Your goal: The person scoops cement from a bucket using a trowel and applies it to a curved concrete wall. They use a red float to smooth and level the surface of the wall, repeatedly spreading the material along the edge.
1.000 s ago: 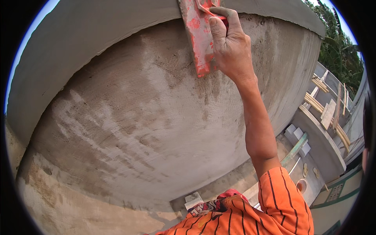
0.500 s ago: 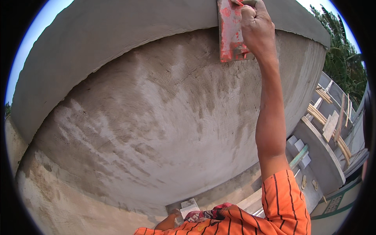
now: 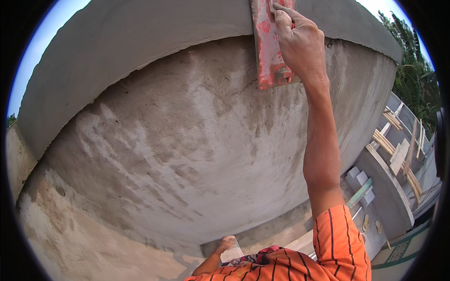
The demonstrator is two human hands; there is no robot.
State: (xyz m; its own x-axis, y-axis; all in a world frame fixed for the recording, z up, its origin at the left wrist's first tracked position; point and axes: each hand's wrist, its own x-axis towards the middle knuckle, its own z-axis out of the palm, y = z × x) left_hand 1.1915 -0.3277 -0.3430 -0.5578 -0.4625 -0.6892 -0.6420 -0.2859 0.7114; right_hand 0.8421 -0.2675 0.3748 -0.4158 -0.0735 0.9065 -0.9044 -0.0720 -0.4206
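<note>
My right hand (image 3: 303, 42) is raised high, its fingers wrapped round the handle of a plastering float (image 3: 268, 58). The float is long, rectangular and worn red under grey smears. It lies against the wall across the lower edge of a smooth grey plaster band (image 3: 159, 35). Below that ragged edge the wall is rougher and blotchy (image 3: 197, 140). Low in the view, my left hand (image 3: 228, 242) is small and foreshortened beside a pale flat-faced piece (image 3: 231, 254). Its fingers are not clear enough to show a grip.
A side wall (image 3: 70, 243) meets the plastered wall at lower left. To the right are pale blocks (image 3: 360, 182), a green-edged strip (image 3: 360, 193), sandals (image 3: 366, 222), a curved low wall (image 3: 386, 187) and bamboo poles with boards (image 3: 398, 157). Trees (image 3: 412, 79) stand behind.
My right hand and the float sit slightly lower and further left in view. My left hand has come into clearer view beside the pale piece. The whole view has shifted a little.
</note>
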